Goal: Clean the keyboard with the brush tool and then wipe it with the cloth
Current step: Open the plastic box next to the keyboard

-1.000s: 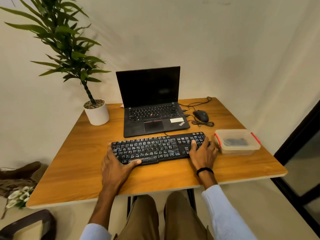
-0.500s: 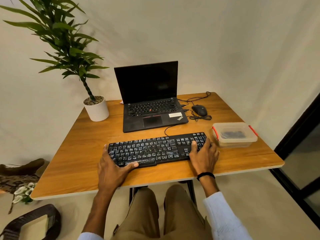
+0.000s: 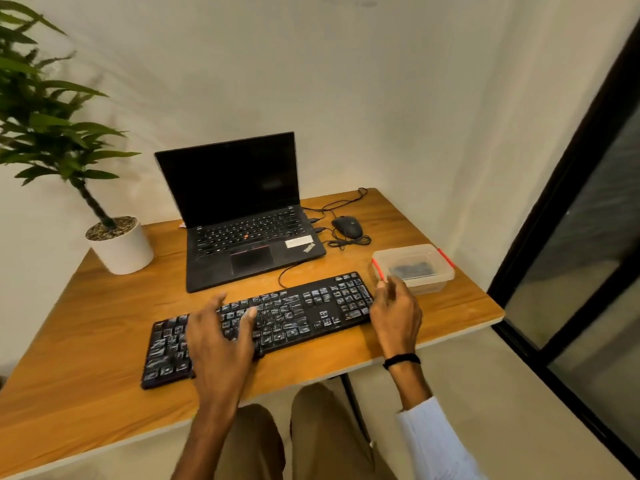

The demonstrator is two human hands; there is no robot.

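Wood-grain table point(image 3: 86, 323) carries everything. At its far edge, near the middle, stands an open black laptop point(image 3: 242, 216), with a potted plant point(image 3: 121, 247) at the far-left corner. The keyboard point(image 3: 294, 317) lies along the near edge, its long axis slanting from near-left to far-right, its keys smeared with pale grime. Just off its far-right end, close to the table's right edge, sits a clear plastic box point(image 3: 433, 287) with red clips.

The left hand point(image 3: 218, 344) is spread flat over the keyboard's left half, fingers straight, gripping nothing. The right hand point(image 3: 396, 313) is at the keyboard's right end, fingers loosely extended toward the box and empty. It is plainly the nearer hand, with nothing between it and the box.

A mouse point(image 3: 347, 226) and its coiled cable lie behind the box, out of the way. Something dark point(image 3: 412, 270) lies inside the box. Whether that is the brush or the cloth cannot be told, but the box is probably the next reach.
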